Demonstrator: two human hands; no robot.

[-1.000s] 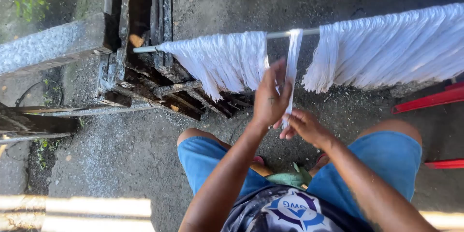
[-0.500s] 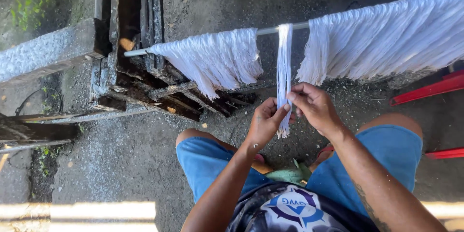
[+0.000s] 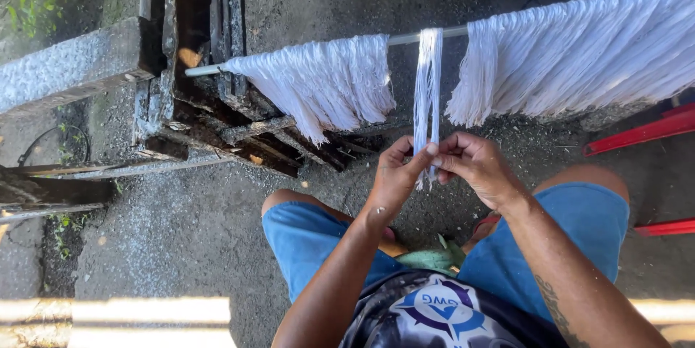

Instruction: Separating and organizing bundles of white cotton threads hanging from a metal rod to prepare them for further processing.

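A thin white strand bundle (image 3: pixel 428 94) hangs straight down from a pale horizontal rod (image 3: pixel 405 38), alone in the gap between two much fuller masses of the same white fibre. The left hand (image 3: pixel 394 178) and the right hand (image 3: pixel 479 167) meet at its lower end, just above the person's knees. Both hands are closed in a pinch: the left thumb and forefinger press together on the strands from the left, and the right fingertips grip the same spot from the right, so the two hands touch each other around the fibres. A short tail of the bundle shows below the fingers.

To the left of the bundle, the left fibre mass (image 3: pixel 326 84) drapes over the rod and fans downward to a ragged edge. To the right, the right fibre mass (image 3: pixel 579 55) is wider and runs up toward the top right corner of the view.

The person sits with blue shorts (image 3: pixel 311 239) on both thighs, and a green leafy scrap (image 3: pixel 431 257) lies between the legs. Behind the left fibre mass stands a dark, weathered wooden frame (image 3: pixel 217 102) on rough concrete ground (image 3: pixel 181 232). A grey stone slab (image 3: pixel 72 65) lies at the upper left, and red bars (image 3: pixel 644 131) show at the right edge.
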